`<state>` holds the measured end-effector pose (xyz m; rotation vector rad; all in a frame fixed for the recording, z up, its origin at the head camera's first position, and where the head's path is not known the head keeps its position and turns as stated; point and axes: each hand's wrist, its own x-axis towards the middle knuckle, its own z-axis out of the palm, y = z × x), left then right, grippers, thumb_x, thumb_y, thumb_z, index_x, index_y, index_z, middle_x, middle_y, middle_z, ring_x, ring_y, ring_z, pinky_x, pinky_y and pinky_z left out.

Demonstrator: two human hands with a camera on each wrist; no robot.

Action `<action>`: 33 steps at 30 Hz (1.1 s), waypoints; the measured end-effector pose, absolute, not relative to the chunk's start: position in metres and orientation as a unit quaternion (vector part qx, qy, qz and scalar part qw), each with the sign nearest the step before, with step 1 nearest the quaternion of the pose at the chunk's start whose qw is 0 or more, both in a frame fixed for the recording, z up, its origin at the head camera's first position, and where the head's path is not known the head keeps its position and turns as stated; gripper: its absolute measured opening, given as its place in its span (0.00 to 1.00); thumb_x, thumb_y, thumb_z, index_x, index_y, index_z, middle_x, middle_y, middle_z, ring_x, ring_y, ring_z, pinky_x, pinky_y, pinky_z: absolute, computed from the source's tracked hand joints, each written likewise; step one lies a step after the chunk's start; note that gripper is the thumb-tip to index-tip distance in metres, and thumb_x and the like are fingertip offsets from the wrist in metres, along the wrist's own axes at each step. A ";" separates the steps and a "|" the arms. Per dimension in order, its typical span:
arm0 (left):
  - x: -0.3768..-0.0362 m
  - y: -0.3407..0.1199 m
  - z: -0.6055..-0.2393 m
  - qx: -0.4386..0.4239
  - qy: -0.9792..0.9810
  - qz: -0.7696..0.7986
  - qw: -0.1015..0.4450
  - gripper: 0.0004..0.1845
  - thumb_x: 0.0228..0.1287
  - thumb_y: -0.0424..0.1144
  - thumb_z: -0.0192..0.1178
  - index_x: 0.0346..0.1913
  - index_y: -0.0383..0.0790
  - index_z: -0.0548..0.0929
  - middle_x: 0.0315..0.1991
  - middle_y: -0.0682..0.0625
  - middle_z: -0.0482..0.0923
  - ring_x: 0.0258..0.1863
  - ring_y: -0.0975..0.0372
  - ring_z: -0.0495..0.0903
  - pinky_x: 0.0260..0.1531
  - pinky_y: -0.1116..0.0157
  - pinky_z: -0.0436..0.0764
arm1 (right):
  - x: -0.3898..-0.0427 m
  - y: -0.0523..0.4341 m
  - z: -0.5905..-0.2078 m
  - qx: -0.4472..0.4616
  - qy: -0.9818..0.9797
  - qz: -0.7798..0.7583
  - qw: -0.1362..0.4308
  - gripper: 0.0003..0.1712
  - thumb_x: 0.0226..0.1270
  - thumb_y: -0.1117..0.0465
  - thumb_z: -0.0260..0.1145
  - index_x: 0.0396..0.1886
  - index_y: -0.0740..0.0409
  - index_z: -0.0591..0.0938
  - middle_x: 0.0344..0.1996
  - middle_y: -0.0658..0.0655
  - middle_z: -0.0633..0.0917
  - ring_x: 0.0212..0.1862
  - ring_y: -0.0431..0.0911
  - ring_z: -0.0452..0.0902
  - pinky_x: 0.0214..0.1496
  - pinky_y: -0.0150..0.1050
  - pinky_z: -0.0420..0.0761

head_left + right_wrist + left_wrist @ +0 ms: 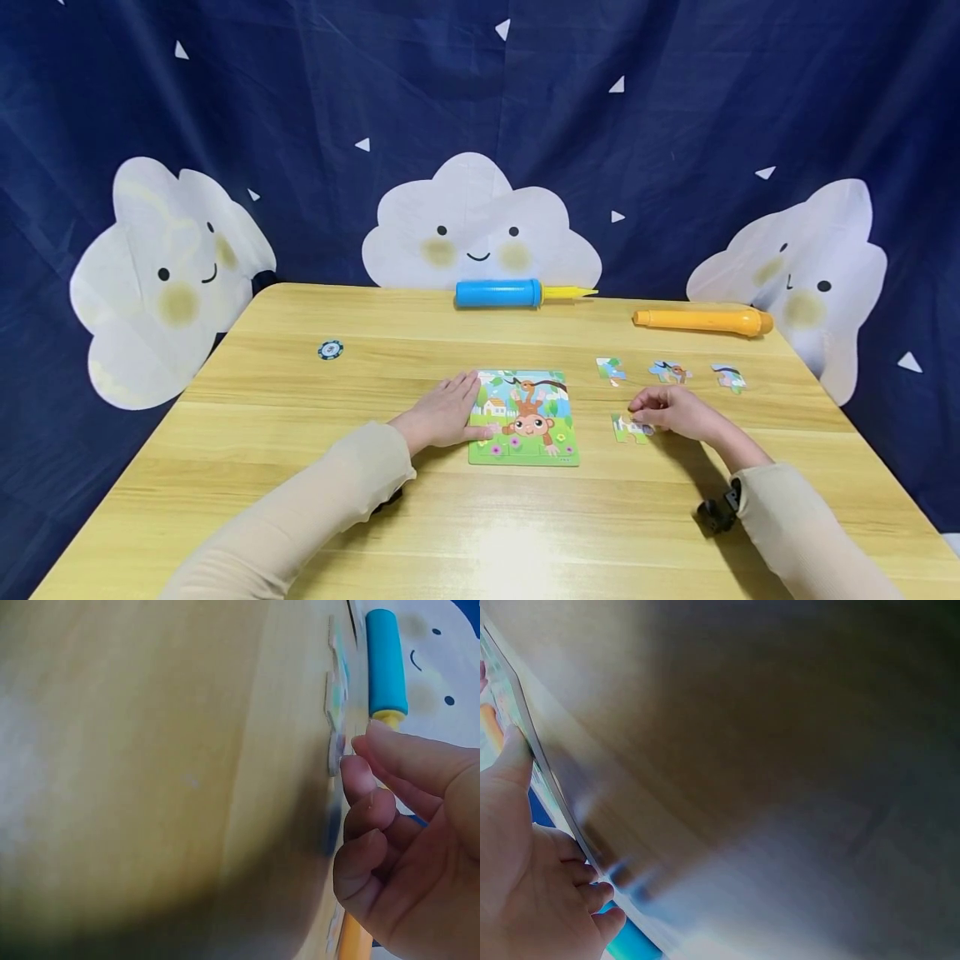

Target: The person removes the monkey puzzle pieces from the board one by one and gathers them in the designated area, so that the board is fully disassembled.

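Observation:
A square jigsaw puzzle (pixel 528 417) with a monkey picture lies flat on the table. My left hand (pixel 444 412) rests along its left edge, fingers extended and thumb over the picture; the left wrist view shows the thumb (pixel 516 754) on the board. To the right, my right hand (pixel 671 412) hovers at a loose puzzle piece (pixel 624 430), its fingers loosely bent. The right wrist view has thumb and index finger close together beside the puzzle piece (pixel 334 754), which looks flat on the table. No piece shows between the fingertips.
Behind the right hand lie more loose pieces: one green and blue (pixel 610 368), one with a bird (pixel 669 372), one with a branch (pixel 728 377). A blue hand pump (pixel 498 293) and an orange toy microphone (pixel 703 322) lie along the back. A poker chip (pixel 330 349) sits left.

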<state>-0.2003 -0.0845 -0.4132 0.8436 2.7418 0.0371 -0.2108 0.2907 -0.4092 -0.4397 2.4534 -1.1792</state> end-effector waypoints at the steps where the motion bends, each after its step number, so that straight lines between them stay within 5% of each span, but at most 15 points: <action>1: -0.201 -0.085 -0.414 0.291 0.947 0.013 0.136 0.47 0.63 0.65 0.43 0.70 0.29 0.49 0.71 0.39 0.41 0.69 0.50 0.42 0.66 0.56 0.47 | -0.211 0.290 -0.408 -0.158 0.875 -0.418 0.188 0.10 0.65 0.67 0.59 0.41 0.71 0.78 0.25 0.55 0.75 0.22 0.40 0.64 0.22 0.31 0.68; 15: -0.200 -0.085 -0.413 0.289 0.947 0.013 0.141 0.47 0.63 0.65 0.42 0.70 0.30 0.48 0.71 0.39 0.40 0.69 0.51 0.41 0.66 0.56 0.46 | -0.221 0.226 -0.385 -0.237 0.899 -0.358 0.087 0.10 0.64 0.66 0.60 0.42 0.66 0.80 0.30 0.52 0.78 0.29 0.46 0.70 0.30 0.36 0.74; 22: -0.201 -0.085 -0.414 0.295 0.946 0.010 0.133 0.47 0.63 0.65 0.42 0.70 0.29 0.48 0.71 0.39 0.41 0.69 0.50 0.42 0.66 0.56 0.46 | -0.218 0.180 -0.391 -0.298 0.868 -0.376 0.126 0.11 0.63 0.68 0.62 0.45 0.66 0.78 0.29 0.52 0.77 0.24 0.45 0.68 0.23 0.35 0.71; 33: -0.201 -0.086 -0.414 0.295 0.946 0.008 0.138 0.47 0.63 0.65 0.41 0.70 0.29 0.48 0.71 0.39 0.40 0.69 0.50 0.41 0.66 0.56 0.46 | -0.221 0.152 -0.407 -0.345 0.857 -0.337 0.182 0.15 0.59 0.65 0.66 0.46 0.61 0.75 0.32 0.56 0.75 0.24 0.44 0.70 0.28 0.36 0.74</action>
